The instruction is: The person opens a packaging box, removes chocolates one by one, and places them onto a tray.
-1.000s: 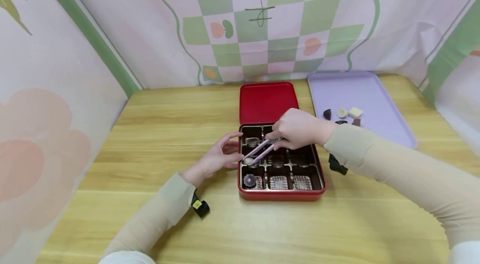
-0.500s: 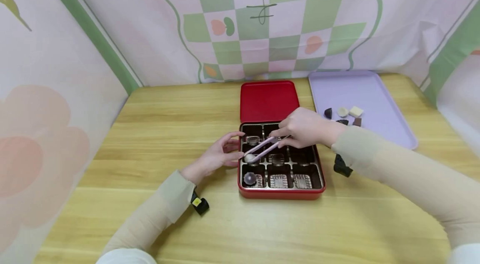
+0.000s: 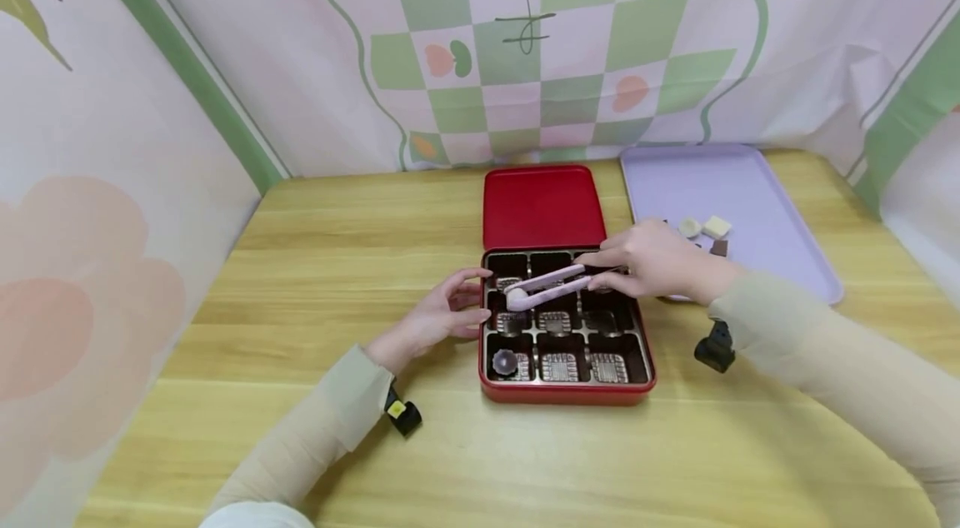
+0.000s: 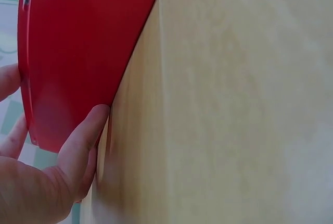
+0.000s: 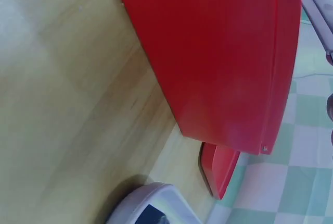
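My right hand (image 3: pixel 651 263) pinches lilac tongs (image 3: pixel 551 293) over a red tin (image 3: pixel 566 395) with a dark divided insert. Between the tongs' tips is a white ball-shaped piece (image 3: pixel 516 298), above the left column of compartments. A dark round chocolate (image 3: pixel 505 361) lies in the front left compartment. My left hand (image 3: pixel 431 313) rests against the tin's left side, fingertips at the rim; in the left wrist view a finger lies along the red side wall (image 4: pixel 83 52). Part of the tongs (image 5: pixel 318 5) shows at the right wrist view's edge.
The red lid (image 3: pixel 543 207) lies flat behind the tin. At the back right, a lilac tray (image 3: pixel 693 178) holds a pale round piece (image 3: pixel 690 227), a cream square piece (image 3: pixel 717 226) and dark pieces partly hidden by my right hand. A patterned cloth (image 3: pixel 502 53) hangs behind the table.
My right hand has moved right and slightly back; the tongs have carried the white piece out of its middle left compartment. My left hand has stayed at the tin's side.
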### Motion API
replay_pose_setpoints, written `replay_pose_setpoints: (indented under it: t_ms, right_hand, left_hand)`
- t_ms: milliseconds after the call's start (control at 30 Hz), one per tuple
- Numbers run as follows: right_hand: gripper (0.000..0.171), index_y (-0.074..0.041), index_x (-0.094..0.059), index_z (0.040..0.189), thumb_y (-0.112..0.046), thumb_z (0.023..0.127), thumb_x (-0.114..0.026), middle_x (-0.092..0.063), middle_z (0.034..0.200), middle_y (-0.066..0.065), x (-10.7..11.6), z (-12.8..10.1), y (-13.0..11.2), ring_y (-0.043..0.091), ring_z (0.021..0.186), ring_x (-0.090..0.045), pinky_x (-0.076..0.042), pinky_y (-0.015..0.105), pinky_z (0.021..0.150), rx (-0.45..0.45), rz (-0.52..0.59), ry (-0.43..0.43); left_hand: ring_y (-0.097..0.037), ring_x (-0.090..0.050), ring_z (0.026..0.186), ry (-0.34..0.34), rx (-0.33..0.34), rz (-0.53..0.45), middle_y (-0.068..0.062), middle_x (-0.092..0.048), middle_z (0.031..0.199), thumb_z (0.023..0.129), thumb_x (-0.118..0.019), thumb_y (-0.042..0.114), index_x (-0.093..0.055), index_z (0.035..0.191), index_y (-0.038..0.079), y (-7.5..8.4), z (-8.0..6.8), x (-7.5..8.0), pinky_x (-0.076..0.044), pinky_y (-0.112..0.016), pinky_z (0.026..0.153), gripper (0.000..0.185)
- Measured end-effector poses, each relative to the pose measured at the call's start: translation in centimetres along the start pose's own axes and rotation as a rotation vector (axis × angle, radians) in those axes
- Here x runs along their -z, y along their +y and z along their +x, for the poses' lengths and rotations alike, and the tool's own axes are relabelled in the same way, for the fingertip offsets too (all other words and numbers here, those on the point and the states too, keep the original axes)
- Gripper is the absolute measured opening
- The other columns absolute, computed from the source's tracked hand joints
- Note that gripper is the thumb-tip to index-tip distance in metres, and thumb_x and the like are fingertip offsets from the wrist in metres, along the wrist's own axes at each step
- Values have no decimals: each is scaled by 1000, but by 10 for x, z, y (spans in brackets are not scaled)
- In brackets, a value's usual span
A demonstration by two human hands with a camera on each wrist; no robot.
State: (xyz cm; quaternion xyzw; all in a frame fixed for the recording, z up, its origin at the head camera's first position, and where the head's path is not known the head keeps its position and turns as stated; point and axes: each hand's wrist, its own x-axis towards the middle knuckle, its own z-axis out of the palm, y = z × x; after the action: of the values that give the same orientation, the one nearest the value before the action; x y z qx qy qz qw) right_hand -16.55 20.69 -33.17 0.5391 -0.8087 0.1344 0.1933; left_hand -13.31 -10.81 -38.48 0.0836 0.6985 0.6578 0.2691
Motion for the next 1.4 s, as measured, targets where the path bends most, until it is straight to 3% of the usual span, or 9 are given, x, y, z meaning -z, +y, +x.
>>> replay_pose_setpoints:
  t_ms: [67,233,467,633,733,833,933,1300,1400]
  right_hand:
    - [46,-9,-75,99,-48,94,-50,-70,72,-1,1,-4,1,-1,47,-47,-36,16,40,-10,6,19]
    - [52,-7,-75,99,-50,96,-44,-69,69,0,1,-15,1,-1,44,-42,-37,16,39,-16,-10,50]
    - [58,-7,-74,98,-53,97,-38,-73,76,7,0,-37,-2,18,55,-65,-45,18,41,-26,-35,130]
    - [55,-6,-74,95,-51,96,-43,-69,67,1,-1,-55,-4,5,45,-50,-32,11,37,-27,-8,184]
    - [55,-6,-75,93,-53,95,-45,-70,68,5,-1,-66,-4,6,44,-51,-37,14,37,-49,-25,204]
    - [56,-7,-75,92,-54,94,-46,-72,75,14,1,-76,-5,16,48,-61,-48,22,39,-76,-44,217]
    - [54,-7,-75,93,-54,93,-49,-72,75,12,2,-83,-5,19,52,-63,-51,27,43,-92,-44,223]
    - [56,-8,-75,94,-55,93,-46,-71,70,3,14,-100,-3,9,49,-57,-47,20,43,-140,-65,247]
    - [54,-10,-76,95,-56,93,-46,-68,65,-3,21,-105,-1,2,46,-50,-43,17,41,-170,-85,263]
  left_hand:
    - [-28,-49,117,5,-1,-3,-22,-41,137,88,-58,-6,-37,141,12,0,0,0,-58,-42,82,60]
    - [-28,-49,117,11,-1,-5,-23,-41,136,87,-58,-6,-37,141,12,1,0,0,-58,-43,82,60]
    - [-25,-50,115,6,13,-9,-22,-41,137,87,-58,-6,-37,141,13,0,0,-1,-58,-42,82,61]
    - [-27,-49,116,1,4,-12,-22,-41,136,88,-58,-6,-37,142,13,0,1,-1,-59,-42,82,61]
    - [-27,-49,117,-1,2,-10,-22,-41,136,88,-58,-6,-36,142,12,0,1,0,-59,-42,81,61]
    - [-27,-50,116,-1,6,-4,-22,-40,136,88,-58,-5,-36,142,12,0,1,0,-59,-41,81,61]
    - [-26,-50,115,1,8,1,-22,-40,136,88,-57,-5,-36,142,13,0,1,0,-59,-40,81,60]
    - [-26,-50,117,-11,10,-9,-20,-41,136,89,-57,-4,-36,142,14,-3,1,0,-58,-41,84,60]
    - [-25,-51,115,-6,11,-12,-20,-41,136,89,-57,-5,-37,142,14,-3,1,1,-58,-40,83,60]
